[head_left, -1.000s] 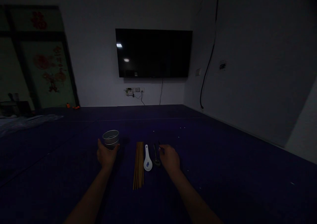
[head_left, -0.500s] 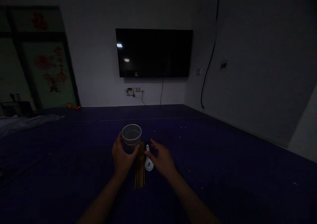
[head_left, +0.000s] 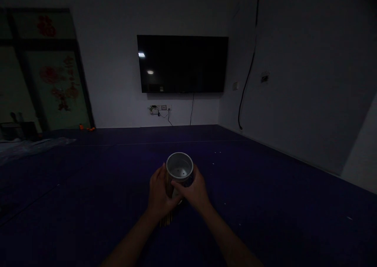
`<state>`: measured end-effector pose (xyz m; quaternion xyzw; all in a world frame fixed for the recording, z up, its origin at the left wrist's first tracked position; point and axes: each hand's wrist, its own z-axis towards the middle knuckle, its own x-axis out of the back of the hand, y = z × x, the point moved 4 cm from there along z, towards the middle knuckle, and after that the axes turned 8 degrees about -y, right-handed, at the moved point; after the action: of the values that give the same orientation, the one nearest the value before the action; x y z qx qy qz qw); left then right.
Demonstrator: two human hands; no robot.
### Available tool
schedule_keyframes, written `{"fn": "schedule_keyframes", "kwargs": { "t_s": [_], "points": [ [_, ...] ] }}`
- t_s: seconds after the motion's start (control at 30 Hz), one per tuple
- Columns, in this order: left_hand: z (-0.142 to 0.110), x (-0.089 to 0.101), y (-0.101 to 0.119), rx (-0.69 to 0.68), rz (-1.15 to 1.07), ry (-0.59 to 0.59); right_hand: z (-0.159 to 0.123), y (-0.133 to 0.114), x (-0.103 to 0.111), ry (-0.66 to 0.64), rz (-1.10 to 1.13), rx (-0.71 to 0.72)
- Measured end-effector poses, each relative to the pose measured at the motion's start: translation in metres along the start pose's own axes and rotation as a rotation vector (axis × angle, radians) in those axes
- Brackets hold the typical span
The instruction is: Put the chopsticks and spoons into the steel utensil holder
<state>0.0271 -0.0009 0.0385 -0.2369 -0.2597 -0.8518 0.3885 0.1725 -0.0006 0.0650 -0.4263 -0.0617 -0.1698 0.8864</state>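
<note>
A grey, cup-shaped utensil holder (head_left: 180,170) stands upright between my hands, its open top facing me and small dark spots on its inner bottom. My right hand (head_left: 196,190) is wrapped round its right side, with the thumb across the front. Against the left side curls my left hand (head_left: 160,194), its thumb meeting the right thumb below the rim. Under my left hand lies a bundle of several wooden chopsticks (head_left: 166,220), mostly covered. Of the white spoon (head_left: 180,202) only small bits show between and below my thumbs.
Dark blue floor covering (head_left: 118,172) spreads all round, with small white scraps (head_left: 218,152) to the right. Crumpled clear plastic (head_left: 38,145) and orange items (head_left: 86,128) lie far left. A television (head_left: 182,64) hangs on the back wall; a black cable (head_left: 249,78) runs down near the corner.
The utensil holder has moved right, from my left hand alone to between both hands. My right hand has closed round it. The chopsticks and spoon are now largely covered.
</note>
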Motion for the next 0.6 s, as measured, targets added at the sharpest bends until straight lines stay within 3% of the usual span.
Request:
{"fn": "schedule_keyframes", "kwargs": {
  "t_s": [0.1,0.23,0.33,0.6],
  "points": [
    [0.001,-0.004,0.001,-0.033,0.058,-0.077,0.009,0.012,0.024,0.174,-0.103,-0.12],
    [0.002,-0.005,-0.013,0.034,0.084,-0.091,0.014,0.042,0.05,0.35,-0.252,-0.353],
    [0.003,-0.007,-0.027,0.108,0.07,-0.097,0.012,0.061,0.056,0.361,-0.305,-0.442],
    [0.002,-0.013,-0.048,0.299,0.033,-0.162,0.009,0.086,0.056,0.368,-0.32,-0.469]
  ]
}}
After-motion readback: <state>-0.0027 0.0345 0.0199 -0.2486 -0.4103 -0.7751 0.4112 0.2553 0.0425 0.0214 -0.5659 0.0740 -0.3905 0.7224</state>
